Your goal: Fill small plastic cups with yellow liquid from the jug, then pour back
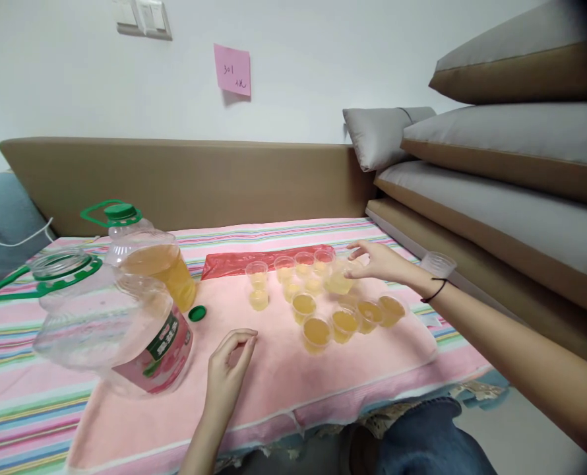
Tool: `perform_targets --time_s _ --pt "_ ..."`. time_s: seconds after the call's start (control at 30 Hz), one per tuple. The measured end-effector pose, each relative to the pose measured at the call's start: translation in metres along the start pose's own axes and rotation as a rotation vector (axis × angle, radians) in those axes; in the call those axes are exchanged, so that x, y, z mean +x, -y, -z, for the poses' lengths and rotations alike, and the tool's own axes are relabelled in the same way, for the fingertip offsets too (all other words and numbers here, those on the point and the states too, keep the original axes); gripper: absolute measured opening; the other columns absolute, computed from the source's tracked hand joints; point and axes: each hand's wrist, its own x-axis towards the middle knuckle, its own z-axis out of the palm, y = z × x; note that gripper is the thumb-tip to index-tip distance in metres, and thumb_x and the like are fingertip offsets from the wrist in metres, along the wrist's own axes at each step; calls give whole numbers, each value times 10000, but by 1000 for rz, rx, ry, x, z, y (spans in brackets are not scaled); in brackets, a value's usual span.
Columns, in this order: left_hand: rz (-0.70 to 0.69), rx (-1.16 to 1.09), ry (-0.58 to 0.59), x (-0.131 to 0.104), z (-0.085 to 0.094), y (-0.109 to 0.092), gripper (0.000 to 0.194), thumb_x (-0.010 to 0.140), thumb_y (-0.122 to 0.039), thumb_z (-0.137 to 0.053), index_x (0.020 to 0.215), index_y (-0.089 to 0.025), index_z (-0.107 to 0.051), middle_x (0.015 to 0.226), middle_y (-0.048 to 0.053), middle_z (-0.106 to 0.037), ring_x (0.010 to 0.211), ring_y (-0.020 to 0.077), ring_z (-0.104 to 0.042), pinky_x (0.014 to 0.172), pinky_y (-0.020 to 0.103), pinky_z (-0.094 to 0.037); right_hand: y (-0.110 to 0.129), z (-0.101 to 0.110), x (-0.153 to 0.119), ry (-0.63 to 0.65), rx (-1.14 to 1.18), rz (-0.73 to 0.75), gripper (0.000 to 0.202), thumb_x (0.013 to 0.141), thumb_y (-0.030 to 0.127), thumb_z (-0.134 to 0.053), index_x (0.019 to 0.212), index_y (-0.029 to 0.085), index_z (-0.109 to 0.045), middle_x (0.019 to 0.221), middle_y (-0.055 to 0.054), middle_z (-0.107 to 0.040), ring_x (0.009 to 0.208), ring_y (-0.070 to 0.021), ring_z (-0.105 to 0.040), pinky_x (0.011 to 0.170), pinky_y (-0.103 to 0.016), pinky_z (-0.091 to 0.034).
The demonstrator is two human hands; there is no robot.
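Observation:
My right hand (380, 261) reaches over the back right of the cup group. Its thumb and fingers are at the rim of a clear plastic cup (339, 282) of pale yellow drink. Several more filled cups stand around it, among them a front cup (316, 333) and a right-hand cup (391, 310). Off to the left, a cup (258, 297) stands near the red plastic wrapper (231, 265). My left hand (230, 359) hovers or rests over the pink cloth (274, 382), thumb and fingertips pinched together, nothing visible in them. It is apart from the cups.
A large clear jug (110, 316) without its cap stands at the left. Behind it, a capped jug (159, 264) is partly full of yellow drink. A green cap (197, 313) lies beside them. Stacked cushions (511, 191) and a clear plastic cup (438, 264) are at the right.

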Motion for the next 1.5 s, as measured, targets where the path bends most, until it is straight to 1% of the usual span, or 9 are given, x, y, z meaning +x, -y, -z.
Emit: perform_targets --time_s 0.1,0.23,0.4,0.63,0.77,0.93,1.2,1.33,1.5 --pt "-28 17 16 0 -1 2 218 864 -399 -604 790 -214 -693 882 41 -721 881 189 -679 807 292 -534 -6 23 -6 -68 229 -49 737 612 370 -837 1253 219 -509 1169 -142 -664 1113 -321 -638 947 -472 -523" --pt "-60 53 30 0 -4 2 217 866 -399 -597 809 -215 -696 882 38 -726 874 189 -686 804 294 -544 -21 33 -16 -185 572 23 792 559 395 -880 1212 258 -453 1176 -119 -659 1213 -310 -591 1015 -508 -499" --pt "-121 111 63 0 -7 3 227 866 -409 -587 821 -216 -697 865 35 -730 845 186 -693 762 288 -556 -36 30 -26 -303 853 63 817 570 419 -891 1219 309 -408 1231 -92 -653 1183 -282 -623 1074 -538 -454" --pt "-157 171 108 1 -9 4 230 875 -412 -573 864 -217 -695 892 38 -734 834 180 -694 734 277 -562 -50 10 -45 -373 1083 107 757 638 308 -857 1271 337 -445 1276 -66 -649 1229 -278 -602 1140 -527 -359" --pt "-160 202 123 0 -8 5 229 876 -414 -571 883 -220 -692 899 35 -733 830 177 -694 734 274 -564 -67 -3 -52 -402 1116 123 695 690 304 -824 1286 353 -469 1362 -68 -590 1233 -278 -599 1133 -519 -356" --pt "-147 234 144 -1 -9 10 238 877 -425 -564 904 -222 -686 912 36 -733 835 180 -698 742 276 -568 -94 -6 -47 -372 1045 70 786 634 295 -858 1309 369 -462 1303 -60 -629 1151 -267 -647 1079 -512 -416" --pt "-132 288 178 2 -10 13 254 879 -442 -556 936 -228 -680 945 41 -738 864 187 -704 761 278 -571 -128 -15 -26 -157 912 82 845 611 296 -884 1326 370 -440 1316 -84 -611 1159 -263 -615 908 -472 -554" --pt "-120 294 176 4 -13 10 278 872 -471 -562 918 -224 -680 926 48 -740 842 196 -707 737 284 -576 -134 -22 -15 -88 867 97 884 609 308 -885 1354 351 -411 1321 -109 -595 1129 -255 -616 877 -469 -564" --pt "-110 305 193 3 -16 8 272 875 -478 -571 924 -232 -675 938 43 -739 855 196 -706 745 285 -576 -122 -20 -7 -23 791 109 915 604 307 -881 1389 340 -411 1328 -109 -600 1186 -263 -593 918 -462 -546"
